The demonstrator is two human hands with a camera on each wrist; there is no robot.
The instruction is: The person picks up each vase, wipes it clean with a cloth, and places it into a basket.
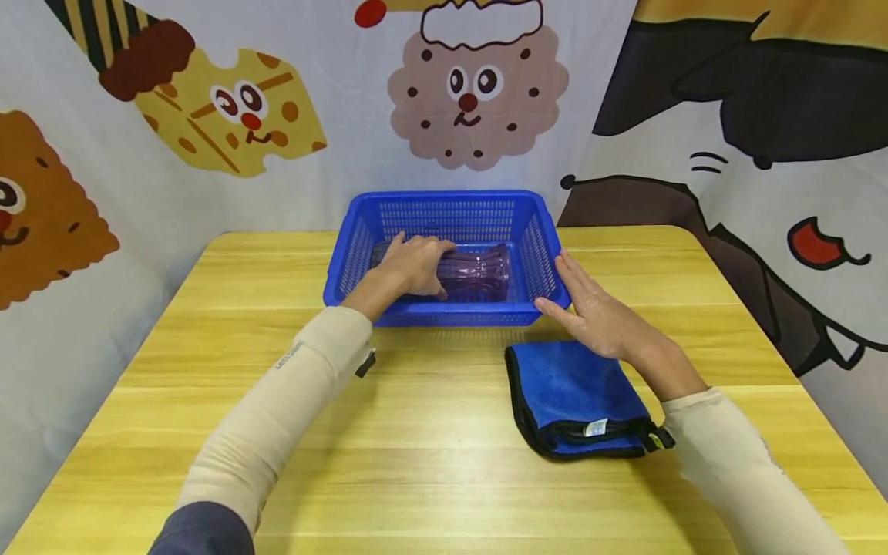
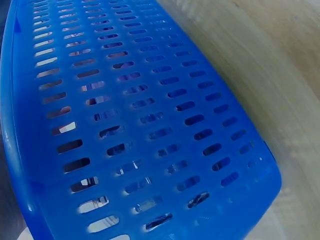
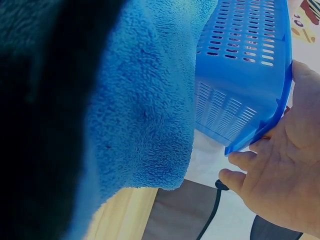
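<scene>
A blue plastic basket (image 1: pixel 444 317) with slotted walls stands at the table's far side. Inside it lies a purple ribbed glass vase (image 1: pixel 479 270) on its side, its flared end to the right. My left hand (image 1: pixel 414 266) reaches over the front rim and grips the vase, thumb on the near side and fingers across the far side. A darker glass piece (image 1: pixel 378 253) shows partly behind that hand. At the basket's right front corner, my right hand (image 1: pixel 600 312) rests against the rim with its fingers extended. The left wrist view has only the slotted basket wall (image 2: pixel 125 110), hiding that hand.
A folded blue towel (image 1: pixel 576 389) with black edging and a white label lies on the wooden table (image 1: pixel 416 462), in front of the basket and under the right forearm. A cartoon-printed cloth (image 1: pixel 361 139) hangs behind the table.
</scene>
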